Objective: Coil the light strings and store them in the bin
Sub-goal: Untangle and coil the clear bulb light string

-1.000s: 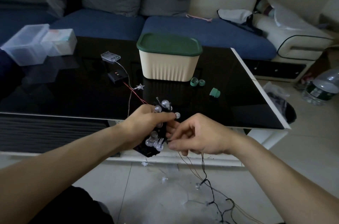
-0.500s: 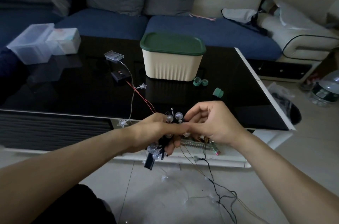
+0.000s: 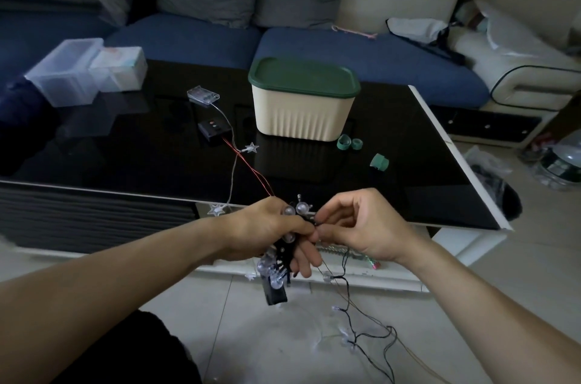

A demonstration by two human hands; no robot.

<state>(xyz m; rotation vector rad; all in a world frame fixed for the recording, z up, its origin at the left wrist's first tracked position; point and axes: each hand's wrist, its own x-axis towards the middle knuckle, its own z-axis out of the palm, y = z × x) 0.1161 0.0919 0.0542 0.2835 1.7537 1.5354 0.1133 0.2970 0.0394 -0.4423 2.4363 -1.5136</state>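
Blue sofa [image 3: 188, 37], black table [image 3: 125, 157], tiled floor [image 3: 283, 336]

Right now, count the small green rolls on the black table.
3: two green rolls side by side, and, at the cream bin's front right corner, and a third alone, nearer the table's right edge. None looks hidden.

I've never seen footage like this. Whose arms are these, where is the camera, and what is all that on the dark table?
No machine here: a person wears a camera on the head, looking down at two bare arms. The left hand keeps a grip on a coiled bundle of small clear bulbs on black wire; the right hand pinches that wire, whose loose end trails on the floor. On the glossy black table stand a cream bin with a green lid, two small battery boxes, a star light string, green rings and clear plastic boxes.
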